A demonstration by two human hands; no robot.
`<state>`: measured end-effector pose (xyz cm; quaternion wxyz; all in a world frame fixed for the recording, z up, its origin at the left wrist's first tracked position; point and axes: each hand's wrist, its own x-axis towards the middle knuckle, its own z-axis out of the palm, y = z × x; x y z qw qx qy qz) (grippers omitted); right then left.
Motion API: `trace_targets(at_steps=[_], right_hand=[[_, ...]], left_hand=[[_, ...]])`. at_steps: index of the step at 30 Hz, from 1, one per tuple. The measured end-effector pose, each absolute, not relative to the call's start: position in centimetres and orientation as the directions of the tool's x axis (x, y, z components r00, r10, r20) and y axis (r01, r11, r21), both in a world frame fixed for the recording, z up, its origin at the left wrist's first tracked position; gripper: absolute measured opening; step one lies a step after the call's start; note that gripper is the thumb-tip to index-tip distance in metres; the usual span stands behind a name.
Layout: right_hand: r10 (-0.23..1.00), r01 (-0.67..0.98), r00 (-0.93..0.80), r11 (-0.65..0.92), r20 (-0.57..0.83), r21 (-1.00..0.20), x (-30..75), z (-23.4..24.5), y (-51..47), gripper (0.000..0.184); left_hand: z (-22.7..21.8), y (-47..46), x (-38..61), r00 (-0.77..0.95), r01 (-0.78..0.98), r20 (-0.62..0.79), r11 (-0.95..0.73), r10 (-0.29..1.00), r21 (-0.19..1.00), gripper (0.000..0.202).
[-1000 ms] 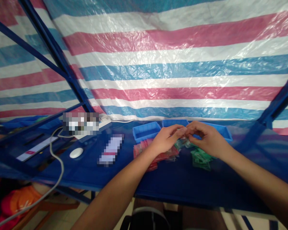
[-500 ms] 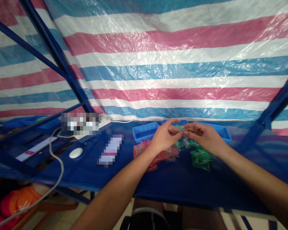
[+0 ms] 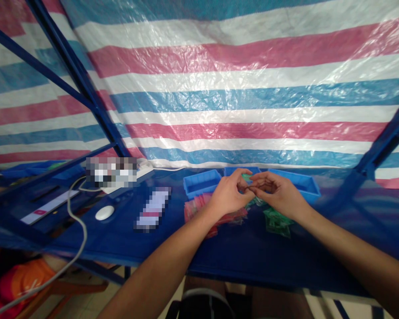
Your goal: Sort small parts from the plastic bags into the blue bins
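My left hand (image 3: pixel 231 194) and my right hand (image 3: pixel 278 195) meet fingertip to fingertip above the table. Both are closed in a pinch on a small green plastic bag (image 3: pixel 246 177), which shows only in part between the fingers. Under my left hand and wrist lies a pile of red plastic bags (image 3: pixel 199 204). A heap of green plastic bags (image 3: pixel 276 222) lies below my right hand, partly covered by it.
Blue bins stand behind the hands: one at left (image 3: pixel 201 183), one in the middle (image 3: pixel 232 171), one at right (image 3: pixel 304 185). Leftward on the blue table (image 3: pixel 179 241) are a blurred-out phone-like object (image 3: pixel 153 208), a white mouse (image 3: pixel 104 212) and a cable (image 3: pixel 84 226). A person's orange clothing (image 3: pixel 29 277) shows lower left.
The fingers of both hands have curled closer together around the small green bag, and less of it shows. My right hand has shifted slightly left. The piles lie as before.
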<state>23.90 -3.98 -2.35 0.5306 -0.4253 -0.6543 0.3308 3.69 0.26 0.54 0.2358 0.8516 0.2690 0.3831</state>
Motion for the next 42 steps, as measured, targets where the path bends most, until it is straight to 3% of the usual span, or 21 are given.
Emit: trace_targets(at_steps=[11, 15, 29, 34, 38, 42], right_hand=[[0.909, 0.238, -0.085, 0.416, 0.407, -0.878, 24.1, -2.8, -3.7, 0.026], [0.907, 0.239, -0.090, 0.421, 0.411, -0.875, 24.0, -2.6, -3.8, 0.030], [0.941, 0.223, -0.098, 0.339, 0.325, -0.914, 24.8, -1.8, -3.6, 0.042], [0.940, 0.247, -0.033, 0.338, 0.341, -0.908, 25.3, -1.4, -3.3, 0.043], [0.905, 0.330, 0.099, 0.363, 0.415, -0.871, 25.5, -2.0, -3.0, 0.040], [0.828, 0.535, 0.018, 0.465, 0.560, -0.705, 25.0, -2.0, -3.5, 0.024]], left_hand=[[0.5, 0.4, 3.8, 0.600, 0.292, 0.550, -0.799, 0.581, 0.525, 0.043], [0.4, 0.6, 3.6, 0.591, 0.272, 0.538, -0.776, 0.602, 0.569, 0.046], [-0.1, 0.8, 3.9, 0.574, 0.243, 0.576, -0.793, 0.582, 0.559, 0.064], [-0.1, 1.1, 3.8, 0.497, 0.290, 0.647, -0.814, 0.578, 0.504, 0.046], [0.3, 1.0, 3.7, 0.520, 0.287, 0.567, -0.756, 0.639, 0.589, 0.039], [0.7, 0.5, 3.6, 0.597, 0.155, 0.499, -0.700, 0.629, 0.697, 0.046]])
